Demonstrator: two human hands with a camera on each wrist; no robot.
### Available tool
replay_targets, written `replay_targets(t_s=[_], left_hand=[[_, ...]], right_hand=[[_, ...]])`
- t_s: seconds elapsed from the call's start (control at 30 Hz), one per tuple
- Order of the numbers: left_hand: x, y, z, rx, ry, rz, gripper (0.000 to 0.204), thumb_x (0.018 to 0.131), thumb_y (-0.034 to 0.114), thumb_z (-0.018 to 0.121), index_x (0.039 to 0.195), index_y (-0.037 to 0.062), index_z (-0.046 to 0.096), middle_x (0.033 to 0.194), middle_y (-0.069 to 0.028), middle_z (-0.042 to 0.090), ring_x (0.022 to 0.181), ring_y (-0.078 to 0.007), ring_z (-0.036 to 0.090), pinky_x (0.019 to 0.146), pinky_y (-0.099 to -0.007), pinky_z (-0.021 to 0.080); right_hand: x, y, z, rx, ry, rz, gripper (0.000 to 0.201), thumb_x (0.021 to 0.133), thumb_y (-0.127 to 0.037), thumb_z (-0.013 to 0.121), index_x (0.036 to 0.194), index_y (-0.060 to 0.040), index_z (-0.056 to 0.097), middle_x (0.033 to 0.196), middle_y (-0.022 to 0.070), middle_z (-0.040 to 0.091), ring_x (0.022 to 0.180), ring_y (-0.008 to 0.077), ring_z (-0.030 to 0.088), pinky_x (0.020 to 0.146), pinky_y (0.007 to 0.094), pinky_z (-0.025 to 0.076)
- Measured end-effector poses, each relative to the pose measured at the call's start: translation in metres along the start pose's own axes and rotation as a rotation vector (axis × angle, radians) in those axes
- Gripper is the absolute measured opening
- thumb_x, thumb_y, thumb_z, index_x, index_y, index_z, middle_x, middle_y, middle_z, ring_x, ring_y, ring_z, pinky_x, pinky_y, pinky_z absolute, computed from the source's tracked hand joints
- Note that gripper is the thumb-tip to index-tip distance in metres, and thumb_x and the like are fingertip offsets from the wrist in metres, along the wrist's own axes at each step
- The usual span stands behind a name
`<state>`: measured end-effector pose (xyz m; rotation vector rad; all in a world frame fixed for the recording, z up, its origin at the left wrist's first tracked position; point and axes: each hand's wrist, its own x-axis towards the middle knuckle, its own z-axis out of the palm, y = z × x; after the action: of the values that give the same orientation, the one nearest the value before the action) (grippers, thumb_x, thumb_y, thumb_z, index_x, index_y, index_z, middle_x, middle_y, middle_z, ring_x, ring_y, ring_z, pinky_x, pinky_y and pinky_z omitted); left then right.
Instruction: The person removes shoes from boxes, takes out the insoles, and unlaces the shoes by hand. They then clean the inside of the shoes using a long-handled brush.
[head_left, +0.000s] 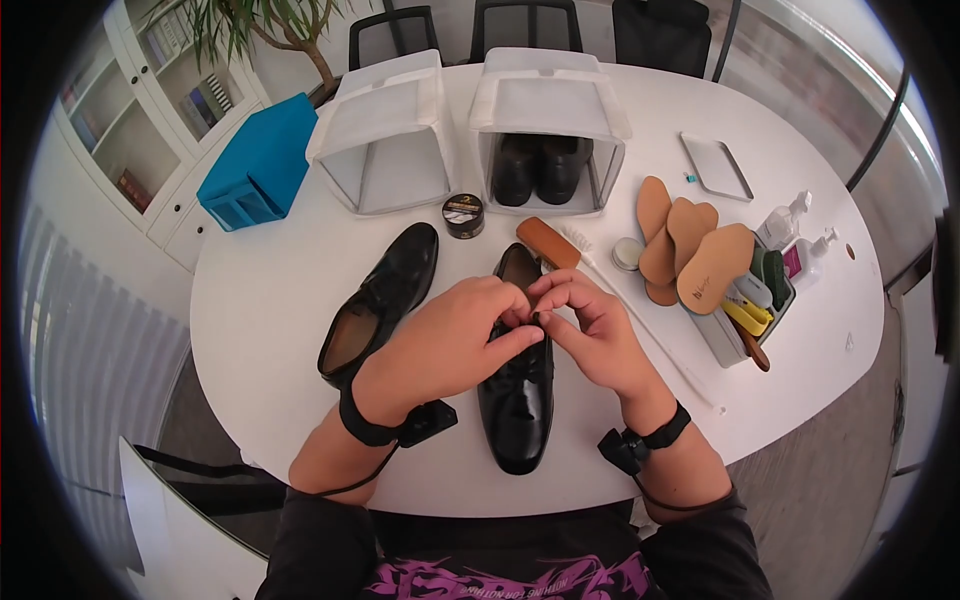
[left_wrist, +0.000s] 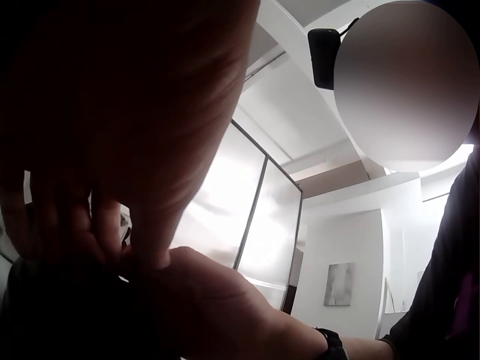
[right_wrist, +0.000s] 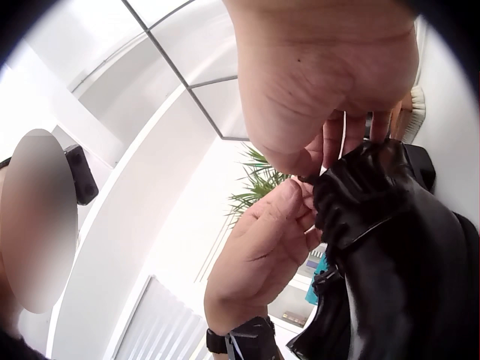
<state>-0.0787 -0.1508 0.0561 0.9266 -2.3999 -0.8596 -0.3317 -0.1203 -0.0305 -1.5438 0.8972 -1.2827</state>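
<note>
A black leather dress shoe lies in front of the person, toe toward them. Both hands meet over its lacing. The left hand comes from the left, its thumb and bent fingers pinching the dark shoelace. From the other side, the right hand pinches the lace as well, fingertips almost against the left thumb. In the right wrist view, a short dark lace end shows between the fingertips, just above the creased shoe. The matching shoe stands to the left, toe pointing away. Fingers partly hide the lacing.
Behind are a polish tin, a wooden brush and two white shoe boxes, one holding black shoes. A long white-handled brush, tan insoles and a caddy lie right; a blue box stands back left.
</note>
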Motion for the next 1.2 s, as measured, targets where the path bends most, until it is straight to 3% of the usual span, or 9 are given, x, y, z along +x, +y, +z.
replay_targets(t_s=[0.13, 0.23, 0.33, 0.43, 0.5, 0.7, 0.93, 1.0, 1.2], left_hand=[[0.006, 0.000, 0.007, 0.006, 0.034, -0.003, 0.019, 0.108, 0.017, 0.086, 0.117, 0.0025, 0.078, 0.110, -0.0151, 0.079, 0.107, -0.0371, 0.076, 0.094, -0.0488, 0.060], [0.007, 0.000, 0.007, -0.008, 0.045, -0.003, 0.016, 0.110, 0.013, 0.083, 0.119, 0.0001, 0.077, 0.106, -0.0123, 0.076, 0.097, -0.0280, 0.073, 0.089, -0.0416, 0.058], [0.007, 0.007, 0.006, -0.082, 0.075, -0.153, 0.017, 0.109, 0.016, 0.082, 0.116, 0.0004, 0.078, 0.102, -0.0141, 0.077, 0.091, -0.0310, 0.075, 0.083, -0.0449, 0.059], [0.008, -0.001, 0.010, -0.226, 0.144, -0.151, 0.016, 0.112, 0.016, 0.076, 0.117, 0.0004, 0.076, 0.094, -0.0111, 0.072, 0.084, -0.0229, 0.070, 0.078, -0.0414, 0.057], [0.010, 0.001, 0.003, -0.401, -0.019, -0.381, 0.017, 0.115, 0.017, 0.070, 0.117, 0.0008, 0.074, 0.091, -0.0083, 0.069, 0.083, -0.0162, 0.065, 0.075, -0.0374, 0.054], [0.007, 0.001, 0.008, -0.249, 0.101, -0.315, 0.019, 0.112, 0.019, 0.072, 0.115, -0.0001, 0.073, 0.092, -0.0063, 0.072, 0.074, -0.0123, 0.061, 0.068, -0.0353, 0.052], [0.006, 0.013, 0.005, -0.200, 0.201, -0.324, 0.011, 0.108, 0.012, 0.077, 0.109, 0.0019, 0.072, 0.095, 0.0014, 0.070, 0.079, -0.0056, 0.057, 0.070, -0.0290, 0.048], [0.005, 0.011, 0.005, -0.202, 0.210, -0.306, 0.020, 0.103, 0.013, 0.080, 0.116, 0.0004, 0.073, 0.093, -0.0052, 0.074, 0.076, -0.0117, 0.064, 0.070, -0.0343, 0.053], [0.004, -0.013, 0.008, -0.512, 0.158, -0.289, 0.040, 0.107, 0.007, 0.076, 0.143, -0.0006, 0.059, 0.106, -0.0022, 0.074, 0.091, -0.0089, 0.067, 0.082, -0.0302, 0.054]], right_hand=[[0.000, 0.004, -0.001, 0.063, -0.017, 0.007, 0.009, 0.110, -0.002, 0.079, 0.118, -0.0048, 0.082, 0.144, 0.0104, 0.075, 0.134, 0.0215, 0.071, 0.121, 0.0386, 0.053], [0.000, 0.002, -0.002, 0.023, -0.002, 0.020, 0.008, 0.109, -0.003, 0.080, 0.117, -0.0049, 0.082, 0.141, 0.0100, 0.077, 0.132, 0.0211, 0.072, 0.120, 0.0381, 0.055], [0.000, -0.002, -0.006, -0.004, 0.004, 0.021, 0.008, 0.109, -0.003, 0.082, 0.117, -0.0040, 0.082, 0.133, 0.0085, 0.080, 0.127, 0.0197, 0.075, 0.116, 0.0369, 0.057], [0.001, -0.008, -0.009, -0.035, -0.036, 0.028, 0.009, 0.109, -0.002, 0.082, 0.118, -0.0031, 0.082, 0.125, 0.0069, 0.082, 0.122, 0.0184, 0.076, 0.112, 0.0355, 0.059], [0.001, -0.009, -0.008, -0.032, -0.037, 0.033, 0.009, 0.109, -0.003, 0.082, 0.118, -0.0029, 0.081, 0.124, 0.0064, 0.082, 0.120, 0.0180, 0.076, 0.111, 0.0351, 0.060], [0.001, -0.019, -0.006, -0.106, -0.071, -0.045, 0.023, 0.103, -0.004, 0.092, 0.124, -0.0030, 0.081, 0.125, 0.0064, 0.081, 0.121, 0.0201, 0.076, 0.113, 0.0367, 0.060], [0.000, -0.026, -0.006, -0.201, -0.091, -0.102, 0.045, 0.091, -0.003, 0.103, 0.130, -0.0039, 0.080, 0.131, 0.0078, 0.079, 0.126, 0.0242, 0.076, 0.116, 0.0388, 0.059], [0.002, -0.027, -0.007, -0.214, -0.105, -0.103, 0.045, 0.090, -0.003, 0.103, 0.129, -0.0037, 0.080, 0.131, 0.0080, 0.079, 0.126, 0.0243, 0.076, 0.116, 0.0389, 0.059], [0.000, -0.025, -0.008, -0.219, -0.104, -0.101, 0.036, 0.089, -0.002, 0.104, 0.116, -0.0067, 0.080, 0.132, 0.0091, 0.080, 0.125, 0.0274, 0.077, 0.114, 0.0398, 0.060]])
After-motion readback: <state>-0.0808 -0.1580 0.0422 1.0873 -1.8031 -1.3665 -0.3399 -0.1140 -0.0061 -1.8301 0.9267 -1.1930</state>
